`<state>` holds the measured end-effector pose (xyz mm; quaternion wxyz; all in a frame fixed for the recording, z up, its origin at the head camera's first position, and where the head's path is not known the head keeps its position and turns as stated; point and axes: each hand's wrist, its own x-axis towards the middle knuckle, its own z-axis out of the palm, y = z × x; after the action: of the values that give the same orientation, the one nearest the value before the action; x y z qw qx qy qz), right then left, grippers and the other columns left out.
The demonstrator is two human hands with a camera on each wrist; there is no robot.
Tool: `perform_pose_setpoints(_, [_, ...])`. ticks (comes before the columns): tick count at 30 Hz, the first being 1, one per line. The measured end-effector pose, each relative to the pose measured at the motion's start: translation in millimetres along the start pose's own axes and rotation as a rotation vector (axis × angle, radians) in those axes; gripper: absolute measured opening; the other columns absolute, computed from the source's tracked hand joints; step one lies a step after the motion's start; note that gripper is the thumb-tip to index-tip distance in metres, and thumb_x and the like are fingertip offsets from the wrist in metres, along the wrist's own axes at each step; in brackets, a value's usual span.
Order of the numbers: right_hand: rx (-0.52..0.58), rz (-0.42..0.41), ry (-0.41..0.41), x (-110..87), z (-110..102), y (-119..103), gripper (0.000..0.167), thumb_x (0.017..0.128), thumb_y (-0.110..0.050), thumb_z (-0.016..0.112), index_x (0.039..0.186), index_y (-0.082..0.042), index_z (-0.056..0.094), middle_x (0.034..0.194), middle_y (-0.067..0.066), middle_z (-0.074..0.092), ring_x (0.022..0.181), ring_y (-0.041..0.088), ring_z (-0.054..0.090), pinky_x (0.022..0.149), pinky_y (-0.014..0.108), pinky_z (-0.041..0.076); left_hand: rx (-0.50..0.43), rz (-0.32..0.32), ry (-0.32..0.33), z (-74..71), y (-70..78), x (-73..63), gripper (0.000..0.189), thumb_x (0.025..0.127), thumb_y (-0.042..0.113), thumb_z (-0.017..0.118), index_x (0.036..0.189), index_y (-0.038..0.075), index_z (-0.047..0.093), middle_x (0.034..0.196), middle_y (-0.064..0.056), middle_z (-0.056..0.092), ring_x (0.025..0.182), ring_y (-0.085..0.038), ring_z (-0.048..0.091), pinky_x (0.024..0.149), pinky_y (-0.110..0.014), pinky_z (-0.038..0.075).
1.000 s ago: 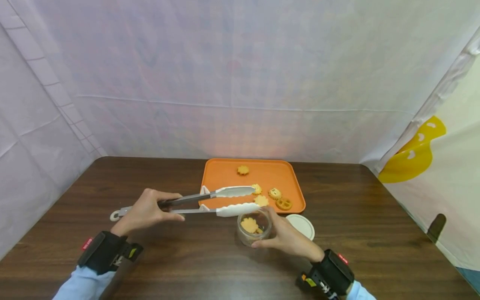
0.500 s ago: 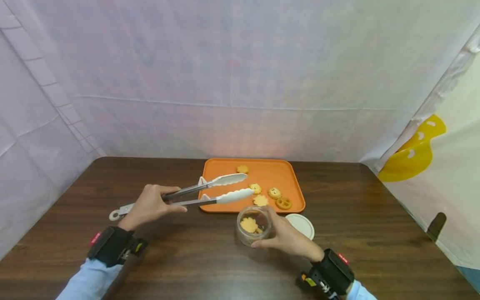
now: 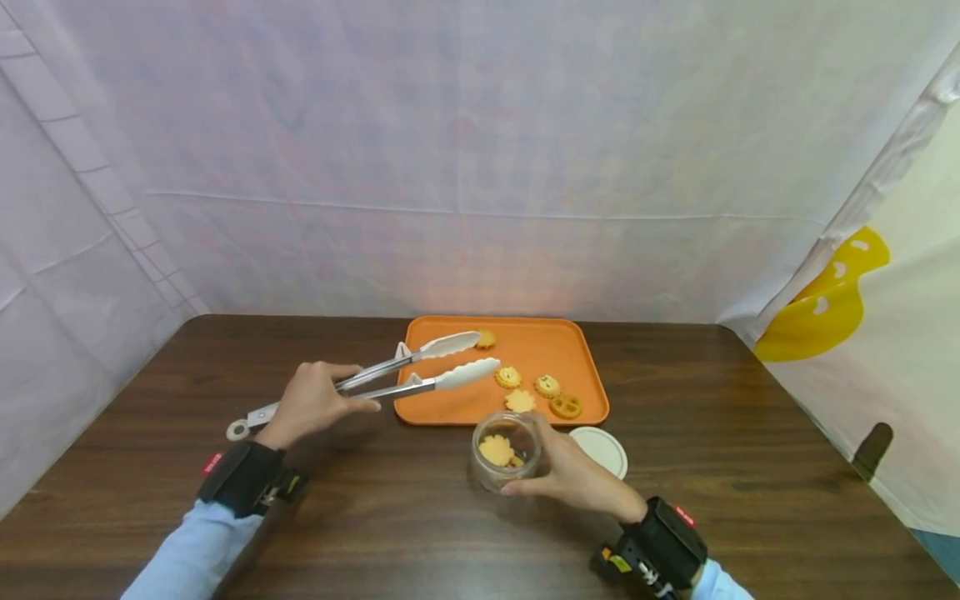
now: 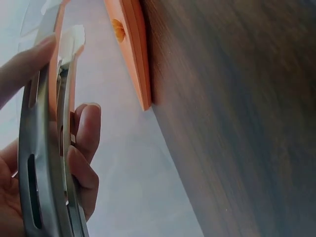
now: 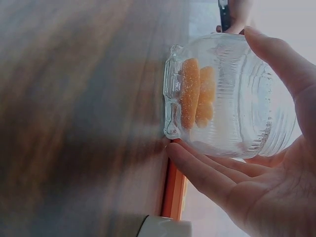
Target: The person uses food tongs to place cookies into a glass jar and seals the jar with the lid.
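My left hand (image 3: 315,406) grips metal tongs (image 3: 386,367) with white tips. The tongs' arms are spread apart, with nothing between the tips, over the left part of an orange tray (image 3: 431,408). On that tray lie several cookies, among them a flower-shaped cookie (image 3: 520,401), a round cookie (image 3: 547,386) and a pretzel-shaped cookie (image 3: 566,407). One scalloped cookie (image 3: 487,339) at the back is partly behind the upper tip. Fingers and thumb of my right hand (image 3: 573,471) hold a clear glass jar (image 5: 232,94) upright on the table, with cookies (image 5: 190,94) at its bottom.
A white round lid (image 3: 602,451) lies on the brown wooden table (image 3: 375,533) to the right of the jar. Behind the table hangs a pale curtain (image 3: 457,167). A yellow cut-out shape (image 3: 817,308) is on the right side curtain.
My left hand has moved the tongs away from above the jar, up and back over the tray's left part. The right hand and jar have stayed in place.
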<state>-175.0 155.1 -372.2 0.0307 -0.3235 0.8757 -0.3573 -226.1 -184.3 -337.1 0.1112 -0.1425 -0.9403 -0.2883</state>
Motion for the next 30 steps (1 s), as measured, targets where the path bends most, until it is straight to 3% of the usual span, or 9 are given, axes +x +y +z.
perform_pose_setpoints(9, [0.011, -0.017, 0.002, -0.5, 0.5, -0.9, 0.089, 0.073, -0.042, 0.068, 0.135, -0.002, 0.019, 0.115, 0.012, 0.057, 0.102, 0.022, 0.056, 0.079, 0.034, 0.046, 0.054, -0.093, -0.037, 5.0, 0.7, 14.6, 0.063, 0.061, 0.034, 0.080, 0.107, -0.005, 0.062, 0.095, -0.023, 0.064, 0.063, -0.020, 0.048, 0.053, -0.028, 0.036])
perform_pose_setpoints(17, [0.005, -0.023, 0.004, -1.5, 1.0, -2.2, 0.093, 0.072, -0.042, 0.068, 0.136, -0.001, 0.015, 0.117, 0.013, 0.055, 0.102, 0.022, 0.056, 0.079, 0.034, 0.046, 0.117, -0.049, 0.005, 9.7, -1.4, 25.1, 0.066, 0.059, 0.036, 0.081, 0.106, -0.005, 0.063, 0.091, -0.022, 0.065, 0.062, -0.021, 0.051, 0.054, -0.030, 0.039])
perform_pose_setpoints(30, [0.007, -0.026, 0.021, 1.2, 1.8, -1.2, 0.083, 0.071, -0.041, 0.070, 0.129, -0.001, 0.026, 0.112, 0.012, 0.058, 0.100, 0.022, 0.057, 0.076, 0.030, 0.047, 0.152, -0.099, -0.022, 17.4, -4.1, 40.7, 0.068, 0.059, 0.037, 0.081, 0.109, -0.005, 0.061, 0.095, -0.021, 0.064, 0.070, -0.026, 0.056, 0.058, -0.035, 0.043])
